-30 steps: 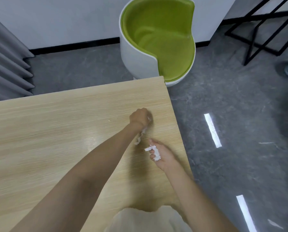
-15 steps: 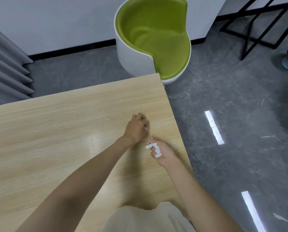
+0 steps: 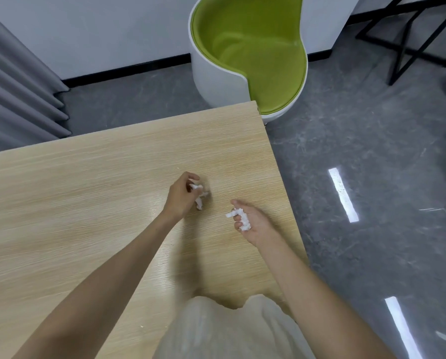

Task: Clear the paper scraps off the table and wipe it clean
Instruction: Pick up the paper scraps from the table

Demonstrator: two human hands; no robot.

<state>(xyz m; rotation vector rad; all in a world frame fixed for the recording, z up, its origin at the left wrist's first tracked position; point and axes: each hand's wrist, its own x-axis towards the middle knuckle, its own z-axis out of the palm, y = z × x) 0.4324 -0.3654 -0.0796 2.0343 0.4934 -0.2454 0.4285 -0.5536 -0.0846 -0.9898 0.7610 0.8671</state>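
My left hand (image 3: 181, 196) hovers over the light wooden table (image 3: 87, 203) near its right side, fingers curled round white paper scraps (image 3: 199, 195) that stick out below the fingers. My right hand (image 3: 250, 221) lies palm up a little to the right, near the table's right edge, its fingers curled round a small bunch of white paper scraps (image 3: 241, 218). A tiny white speck (image 3: 142, 326) lies on the table near the front edge.
A white tub chair with a green seat (image 3: 253, 53) stands just beyond the table's far right corner. Grey curtains (image 3: 14, 86) hang at the left. A black metal frame (image 3: 411, 42) stands on the grey floor at the far right.
My left hand has drawn back toward me and to the left with scraps in its fingers. My right hand has stayed palm up with its bunch of scraps.
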